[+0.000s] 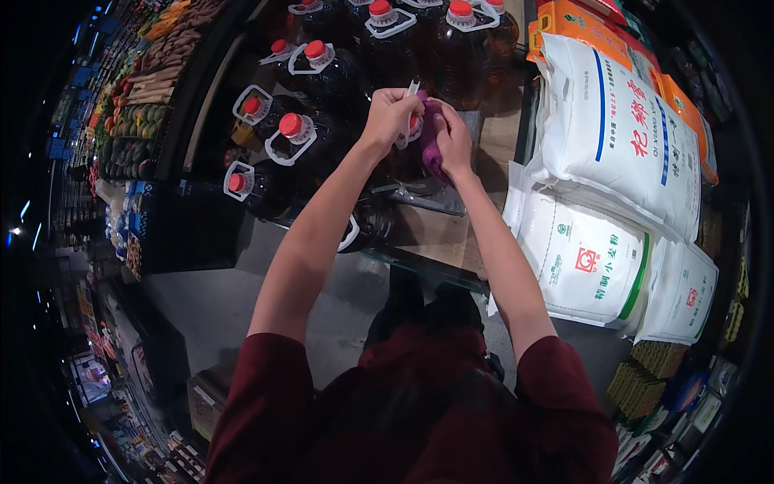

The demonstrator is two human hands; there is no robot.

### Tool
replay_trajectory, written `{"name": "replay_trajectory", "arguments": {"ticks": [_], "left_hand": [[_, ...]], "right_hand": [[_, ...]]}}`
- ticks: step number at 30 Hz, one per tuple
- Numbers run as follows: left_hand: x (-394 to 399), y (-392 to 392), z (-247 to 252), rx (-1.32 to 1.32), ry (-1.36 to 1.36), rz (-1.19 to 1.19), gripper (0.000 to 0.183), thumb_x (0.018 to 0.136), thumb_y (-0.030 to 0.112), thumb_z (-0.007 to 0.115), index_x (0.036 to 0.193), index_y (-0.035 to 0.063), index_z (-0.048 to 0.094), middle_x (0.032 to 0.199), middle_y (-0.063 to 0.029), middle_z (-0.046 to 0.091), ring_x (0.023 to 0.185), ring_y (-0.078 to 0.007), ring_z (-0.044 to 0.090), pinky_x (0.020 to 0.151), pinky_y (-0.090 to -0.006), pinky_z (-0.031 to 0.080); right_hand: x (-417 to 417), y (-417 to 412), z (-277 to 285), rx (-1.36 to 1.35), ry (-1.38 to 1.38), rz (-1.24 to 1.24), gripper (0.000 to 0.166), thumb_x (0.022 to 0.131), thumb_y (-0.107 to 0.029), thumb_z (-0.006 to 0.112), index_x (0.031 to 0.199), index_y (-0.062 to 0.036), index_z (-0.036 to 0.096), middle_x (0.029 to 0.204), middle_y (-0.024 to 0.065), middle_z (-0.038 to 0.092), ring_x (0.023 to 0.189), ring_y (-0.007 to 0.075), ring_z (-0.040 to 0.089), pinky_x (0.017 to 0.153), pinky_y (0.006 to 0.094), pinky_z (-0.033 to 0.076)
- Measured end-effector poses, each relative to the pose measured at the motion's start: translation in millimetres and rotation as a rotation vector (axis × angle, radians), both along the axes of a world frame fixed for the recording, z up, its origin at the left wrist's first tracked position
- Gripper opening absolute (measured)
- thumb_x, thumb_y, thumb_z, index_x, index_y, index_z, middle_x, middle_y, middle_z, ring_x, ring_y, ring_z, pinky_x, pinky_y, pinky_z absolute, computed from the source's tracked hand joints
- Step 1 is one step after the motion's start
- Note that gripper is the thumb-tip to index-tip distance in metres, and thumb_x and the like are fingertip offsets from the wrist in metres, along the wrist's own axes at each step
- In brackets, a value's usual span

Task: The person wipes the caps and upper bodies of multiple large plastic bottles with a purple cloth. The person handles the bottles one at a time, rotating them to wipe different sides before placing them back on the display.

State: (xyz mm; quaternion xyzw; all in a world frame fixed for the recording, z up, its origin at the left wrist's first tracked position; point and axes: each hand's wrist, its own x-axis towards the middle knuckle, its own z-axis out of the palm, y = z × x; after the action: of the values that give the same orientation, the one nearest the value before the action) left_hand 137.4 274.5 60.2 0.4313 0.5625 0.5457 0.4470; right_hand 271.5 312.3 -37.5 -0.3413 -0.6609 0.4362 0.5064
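Note:
A large dark-filled plastic bottle [404, 164] with a red cap stands directly before me on a wood-look display table [444, 233]. My left hand [390, 118] grips the white plastic carry handle [413, 88] at the bottle's neck. In my right hand [453, 136] is a bunched purple cloth [432, 148], pressed against the side of the bottle near the cap. My fingers partly cover the cap and neck. Close to my left forearm stands another red-capped bottle [292, 130] with a white handle.
Several similar bottles [462, 54] crowd the table's far and left sides. Stacked white flour sacks [592, 254] and orange bags [580, 30] rise to the right. A produce display [148, 109] lies far left. A cardboard box [208, 393] sits on the floor behind my left side.

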Motion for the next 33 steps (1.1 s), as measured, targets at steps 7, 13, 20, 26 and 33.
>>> {"name": "replay_trajectory", "arguments": {"ticks": [7, 13, 20, 26, 33], "left_hand": [[-0.4, 1.8, 1.2, -0.018, 0.039, -0.009, 0.019, 0.079, 0.009, 0.057, 0.064, -0.0020, 0.062, 0.067, -0.0061, 0.061, 0.062, -0.0111, 0.053, 0.062, -0.0251, 0.041], [6.7, 3.9, 0.0, 0.050, -0.036, 0.065, 0.018, 0.077, 0.006, 0.058, 0.061, -0.0017, 0.061, 0.056, -0.0058, 0.056, 0.046, -0.0108, 0.049, 0.047, -0.0259, 0.035], [7.3, -0.6, -3.2, 0.062, -0.038, 0.069, 0.018, 0.076, 0.006, 0.058, 0.060, -0.0015, 0.060, 0.058, -0.0061, 0.058, 0.051, -0.0108, 0.050, 0.051, -0.0257, 0.036], [6.6, 0.7, -4.6, 0.084, -0.072, 0.069, 0.018, 0.077, 0.003, 0.058, 0.059, -0.0006, 0.059, 0.053, -0.0045, 0.055, 0.046, -0.0101, 0.049, 0.046, -0.0257, 0.034], [6.3, 2.3, -6.6, 0.092, -0.034, 0.079, 0.018, 0.076, 0.004, 0.058, 0.059, -0.0015, 0.060, 0.055, -0.0054, 0.057, 0.047, -0.0108, 0.050, 0.047, -0.0258, 0.036]], "right_hand": [[12.8, 34.9, -88.1, -0.711, 0.493, 0.335, 0.033, 0.103, -0.026, 0.050, 0.121, -0.0038, 0.066, 0.116, 0.0054, 0.068, 0.103, 0.0169, 0.064, 0.090, 0.0311, 0.050], [2.8, -18.3, -108.8, -0.931, 0.656, -0.060, 0.038, 0.103, -0.032, 0.052, 0.128, -0.0040, 0.061, 0.118, 0.0053, 0.067, 0.102, 0.0191, 0.064, 0.091, 0.0347, 0.051], [-12.9, -33.9, -42.8, -0.868, 0.538, -0.323, 0.046, 0.101, -0.034, 0.046, 0.130, -0.0002, 0.059, 0.127, 0.0118, 0.063, 0.117, 0.0250, 0.057, 0.100, 0.0367, 0.043], [-8.3, -2.5, -20.6, -0.435, 0.108, -0.163, 0.039, 0.097, -0.028, 0.053, 0.127, -0.0056, 0.065, 0.120, 0.0113, 0.069, 0.111, 0.0246, 0.064, 0.100, 0.0335, 0.044], [10.6, 43.1, -50.7, -1.099, 0.661, 0.462, 0.027, 0.101, -0.023, 0.051, 0.112, -0.0038, 0.066, 0.103, 0.0069, 0.070, 0.089, 0.0165, 0.066, 0.082, 0.0307, 0.055]]}}
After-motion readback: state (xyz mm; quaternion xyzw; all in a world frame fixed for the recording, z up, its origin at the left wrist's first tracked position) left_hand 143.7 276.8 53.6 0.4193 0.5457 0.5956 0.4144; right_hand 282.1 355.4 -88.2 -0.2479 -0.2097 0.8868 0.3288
